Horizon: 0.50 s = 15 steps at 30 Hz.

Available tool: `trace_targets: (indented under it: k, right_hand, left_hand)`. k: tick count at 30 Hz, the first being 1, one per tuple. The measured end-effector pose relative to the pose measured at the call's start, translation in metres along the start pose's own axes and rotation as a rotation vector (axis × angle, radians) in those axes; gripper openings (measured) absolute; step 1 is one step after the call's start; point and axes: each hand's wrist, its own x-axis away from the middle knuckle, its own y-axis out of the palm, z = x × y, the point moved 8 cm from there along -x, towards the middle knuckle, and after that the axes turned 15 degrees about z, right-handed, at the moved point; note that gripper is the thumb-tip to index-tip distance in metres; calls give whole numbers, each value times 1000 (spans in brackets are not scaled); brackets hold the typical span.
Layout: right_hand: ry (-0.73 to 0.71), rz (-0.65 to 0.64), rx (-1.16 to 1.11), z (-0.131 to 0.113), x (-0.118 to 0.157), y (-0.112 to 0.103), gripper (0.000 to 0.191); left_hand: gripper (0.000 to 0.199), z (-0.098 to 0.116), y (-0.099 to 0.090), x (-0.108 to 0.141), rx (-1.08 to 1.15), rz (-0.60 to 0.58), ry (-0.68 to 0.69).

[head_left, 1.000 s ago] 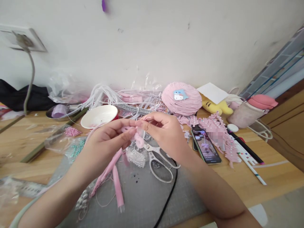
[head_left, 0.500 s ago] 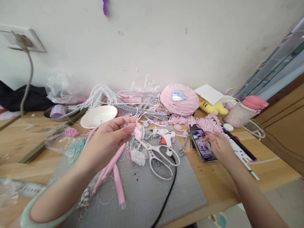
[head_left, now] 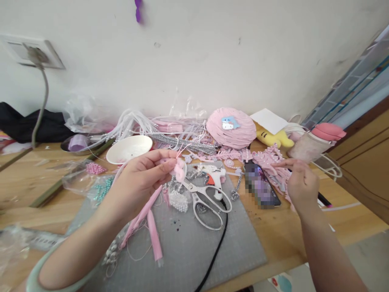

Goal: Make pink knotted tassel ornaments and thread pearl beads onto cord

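My left hand [head_left: 152,172] is closed, pinching a small puffy pink ornament [head_left: 180,170] between thumb and fingertips; thin pink cords rise from its top. My right hand [head_left: 304,182] is over the right side, index finger stretched out, other fingers curled, with nothing in it. Its fingertip is above a pink beaded piece [head_left: 269,160], right of a phone [head_left: 261,184] with a lit, blurred screen. White-handled scissors [head_left: 209,202] lie just right of the ornament, beside a white glue gun [head_left: 216,178]. Pink tassels [head_left: 154,235] lie below my left hand.
A grey cutting mat [head_left: 194,259] covers the table's middle. At the back are a white dish [head_left: 129,149], white cords [head_left: 127,121], a round pink bundle [head_left: 231,136] and a yellow plush [head_left: 270,138]. A cup [head_left: 311,146] stands right; bagged beads [head_left: 103,188] lie left.
My right hand has moved right, away from the phone screen, to above the pink beaded piece. My left hand keeps its pinch on the ornament. The view has shifted slightly.
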Motion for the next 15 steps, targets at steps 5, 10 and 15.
trace_targets:
  k: [5, 10, 15]
  right_hand:
    - [110, -132, -119, -28, 8, 24, 48]
    - [321, -696, -431, -106, 58, 83, 37]
    - [273, -762, -718, -182, 66, 104, 30]
  left_hand:
    - [14, 0, 2, 6, -4, 10, -32]
    - [15, -5, 7, 8, -61, -11, -32]
    - [15, -5, 11, 11, -126, -49, 3]
